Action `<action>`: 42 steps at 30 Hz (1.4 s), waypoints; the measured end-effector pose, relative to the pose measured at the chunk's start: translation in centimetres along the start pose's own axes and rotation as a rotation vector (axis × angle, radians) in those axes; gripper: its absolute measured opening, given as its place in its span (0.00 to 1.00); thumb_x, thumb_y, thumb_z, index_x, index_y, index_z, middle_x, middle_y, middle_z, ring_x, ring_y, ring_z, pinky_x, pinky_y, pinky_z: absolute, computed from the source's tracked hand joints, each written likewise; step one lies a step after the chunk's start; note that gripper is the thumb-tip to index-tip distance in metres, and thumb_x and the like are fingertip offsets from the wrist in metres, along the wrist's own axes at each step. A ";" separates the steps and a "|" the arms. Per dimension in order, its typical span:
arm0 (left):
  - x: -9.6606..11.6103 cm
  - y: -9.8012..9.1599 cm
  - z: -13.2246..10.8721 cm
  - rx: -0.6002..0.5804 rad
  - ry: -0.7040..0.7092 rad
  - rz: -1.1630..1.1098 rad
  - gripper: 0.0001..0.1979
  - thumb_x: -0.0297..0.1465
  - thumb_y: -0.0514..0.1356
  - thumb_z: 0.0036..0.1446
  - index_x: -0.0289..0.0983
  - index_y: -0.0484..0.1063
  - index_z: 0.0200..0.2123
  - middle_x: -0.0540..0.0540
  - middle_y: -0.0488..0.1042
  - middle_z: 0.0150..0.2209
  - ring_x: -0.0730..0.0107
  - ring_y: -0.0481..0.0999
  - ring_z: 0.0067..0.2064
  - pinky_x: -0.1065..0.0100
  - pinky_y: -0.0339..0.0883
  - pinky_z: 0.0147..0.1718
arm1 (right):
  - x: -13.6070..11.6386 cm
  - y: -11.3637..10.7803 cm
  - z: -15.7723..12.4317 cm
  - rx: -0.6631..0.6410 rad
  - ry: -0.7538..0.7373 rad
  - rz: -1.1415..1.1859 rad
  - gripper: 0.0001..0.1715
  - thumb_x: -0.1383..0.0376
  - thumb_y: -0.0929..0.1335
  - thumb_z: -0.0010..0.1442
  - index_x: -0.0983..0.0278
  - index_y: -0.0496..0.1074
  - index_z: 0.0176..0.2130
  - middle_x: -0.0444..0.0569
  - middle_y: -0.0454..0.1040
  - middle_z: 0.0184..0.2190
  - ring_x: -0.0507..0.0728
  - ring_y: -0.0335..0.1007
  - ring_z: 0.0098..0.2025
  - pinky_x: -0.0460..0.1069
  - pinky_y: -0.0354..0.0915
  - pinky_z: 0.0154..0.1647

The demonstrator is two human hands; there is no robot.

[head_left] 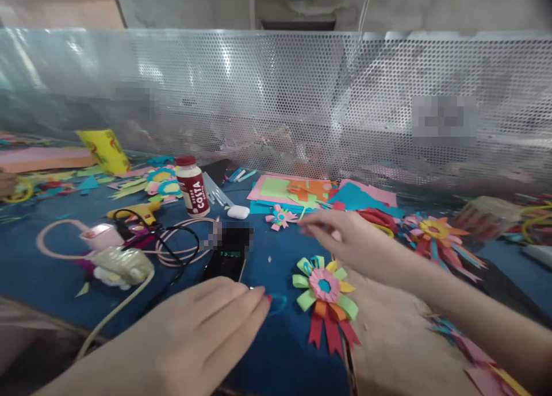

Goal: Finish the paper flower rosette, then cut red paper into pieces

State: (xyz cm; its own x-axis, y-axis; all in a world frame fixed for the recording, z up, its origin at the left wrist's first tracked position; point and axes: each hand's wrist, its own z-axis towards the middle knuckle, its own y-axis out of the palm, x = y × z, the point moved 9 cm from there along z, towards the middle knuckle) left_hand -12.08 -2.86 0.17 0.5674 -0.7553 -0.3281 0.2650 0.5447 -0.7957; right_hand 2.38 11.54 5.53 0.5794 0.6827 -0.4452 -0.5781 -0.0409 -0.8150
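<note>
1. From my end of the camera, the thin teal paper loop [278, 311] sits at the fingertips of the left hand [207, 333], low over the blue table [276, 361]. That hand's thumb is hidden, so I cannot tell whether its fingers pinch the loop or merely touch it.
2. Just beside the loop, a paper rosette [324, 285] lies face up, its petals reaching over the edge of the cardboard [401, 350]. I'd judge it lies that way to keep its raised layers uncrushed.
3. The right hand [349, 232] is beyond the rosette, fingertips near a small paper flower [282, 216]. Blur keeps me from telling whether those fingers grasp anything.
4. Farther back, coloured sheets [276, 187] lie before the mesh screen [259, 85], presumably to stay reachable without sitting under my hands.
5. To my left, the phone [226, 258] lies screen up, probably for reading its lit digits; a bottle [192, 189] stands upright behind it.
</note>
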 end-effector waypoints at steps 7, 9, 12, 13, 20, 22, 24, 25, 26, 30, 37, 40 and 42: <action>1.2 4.5 8.0 0.030 0.168 -0.075 0.13 0.21 0.48 0.57 0.27 0.70 0.40 0.40 0.74 0.32 0.65 0.73 0.35 0.64 0.69 0.35 | 1.8 4.4 -9.3 0.127 -0.169 -0.301 0.09 0.67 0.61 0.59 0.63 0.70 0.37 0.51 0.74 0.34 0.55 0.71 0.36 0.49 0.71 0.35; 1.4 5.3 8.2 -0.008 0.169 -0.075 0.13 0.21 0.47 0.58 0.28 0.70 0.39 0.40 0.74 0.32 0.65 0.73 0.35 0.64 0.70 0.34 | 1.7 5.0 -9.5 0.145 -0.198 -0.281 0.09 0.67 0.61 0.59 0.65 0.70 0.37 0.51 0.73 0.33 0.55 0.71 0.36 0.50 0.71 0.35; 1.3 6.1 8.2 -0.038 0.161 -0.070 0.12 0.20 0.47 0.58 0.29 0.70 0.38 0.40 0.74 0.31 0.66 0.72 0.35 0.64 0.69 0.35 | 2.0 5.7 -9.4 0.153 -0.203 -0.274 0.10 0.68 0.61 0.60 0.65 0.70 0.36 0.50 0.73 0.31 0.56 0.70 0.35 0.50 0.71 0.35; 1.2 6.2 8.1 -0.041 0.159 -0.067 0.12 0.20 0.48 0.58 0.29 0.70 0.38 0.40 0.74 0.31 0.67 0.72 0.35 0.64 0.69 0.35 | 2.0 5.9 -9.4 0.156 -0.203 -0.278 0.10 0.69 0.61 0.60 0.65 0.70 0.36 0.51 0.73 0.32 0.56 0.70 0.36 0.51 0.71 0.36; 0.9 6.8 8.2 -0.075 0.154 -0.066 0.12 0.20 0.47 0.58 0.29 0.70 0.36 0.40 0.73 0.31 0.67 0.71 0.34 0.65 0.69 0.33 | 1.8 6.9 -9.0 0.150 -0.226 -0.372 0.11 0.71 0.60 0.59 0.66 0.71 0.38 0.52 0.73 0.32 0.57 0.68 0.36 0.53 0.71 0.35; 0.9 6.9 8.3 -0.075 0.158 -0.076 0.12 0.20 0.47 0.58 0.29 0.70 0.36 0.40 0.73 0.31 0.67 0.71 0.33 0.65 0.69 0.32 | 1.6 7.2 -8.8 0.130 -0.241 -0.388 0.10 0.72 0.61 0.59 0.68 0.71 0.38 0.52 0.73 0.33 0.58 0.67 0.37 0.53 0.71 0.35; 0.9 6.8 8.3 -0.070 0.158 -0.082 0.11 0.21 0.47 0.58 0.29 0.70 0.36 0.40 0.73 0.31 0.67 0.71 0.33 0.65 0.68 0.32 | 1.5 7.1 -8.7 0.129 -0.247 -0.385 0.10 0.72 0.61 0.59 0.68 0.71 0.38 0.53 0.72 0.32 0.58 0.67 0.37 0.53 0.71 0.35; 0.9 6.8 8.3 -0.067 0.159 -0.085 0.11 0.21 0.47 0.58 0.29 0.70 0.36 0.40 0.73 0.31 0.67 0.71 0.33 0.65 0.68 0.32 | 1.5 7.0 -8.7 0.134 -0.244 -0.373 0.10 0.72 0.61 0.59 0.68 0.71 0.37 0.52 0.72 0.32 0.57 0.67 0.36 0.52 0.71 0.34; 0.8 6.8 8.3 -0.064 0.159 -0.087 0.11 0.21 0.47 0.58 0.29 0.70 0.36 0.40 0.73 0.31 0.67 0.71 0.33 0.65 0.68 0.32 | 1.6 6.9 -8.6 0.138 -0.239 -0.353 0.10 0.72 0.61 0.59 0.68 0.71 0.36 0.52 0.72 0.31 0.57 0.67 0.35 0.52 0.70 0.33; 0.8 6.9 8.4 -0.061 0.172 -0.090 0.11 0.21 0.48 0.58 0.28 0.70 0.34 0.40 0.73 0.31 0.67 0.71 0.33 0.65 0.68 0.32 | 3.0 7.2 -8.6 0.118 -0.145 -0.264 0.10 0.71 0.61 0.60 0.66 0.71 0.36 0.51 0.72 0.31 0.56 0.67 0.36 0.51 0.69 0.35; 0.9 7.2 8.7 -0.073 0.186 -0.068 0.09 0.22 0.52 0.56 0.29 0.72 0.30 0.39 0.74 0.32 0.64 0.72 0.31 0.64 0.68 0.28 | 4.3 7.9 -9.4 0.054 -0.121 -0.251 0.09 0.68 0.62 0.59 0.65 0.70 0.38 0.52 0.71 0.35 0.57 0.66 0.38 0.53 0.69 0.36; 0.9 7.1 8.8 -0.061 0.189 -0.073 0.09 0.22 0.52 0.56 0.29 0.73 0.31 0.40 0.75 0.32 0.64 0.72 0.30 0.65 0.67 0.26 | 4.0 7.4 -9.3 0.067 -0.129 -0.241 0.10 0.69 0.62 0.58 0.66 0.70 0.40 0.53 0.71 0.36 0.57 0.66 0.39 0.54 0.69 0.37; 0.8 7.1 8.8 -0.055 0.190 -0.079 0.10 0.22 0.52 0.56 0.29 0.73 0.31 0.39 0.75 0.32 0.64 0.72 0.30 0.65 0.67 0.26 | 3.9 7.4 -9.3 0.054 -0.124 -0.238 0.10 0.68 0.63 0.58 0.66 0.70 0.40 0.53 0.71 0.36 0.57 0.66 0.39 0.54 0.69 0.37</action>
State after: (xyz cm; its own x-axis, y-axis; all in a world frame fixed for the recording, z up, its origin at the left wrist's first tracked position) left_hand -2.82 3.61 -1.26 0.3878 -0.8530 -0.3493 0.2571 0.4640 -0.8477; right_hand 5.68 7.13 -5.66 0.6300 0.7525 -0.1919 -0.4657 0.1682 -0.8688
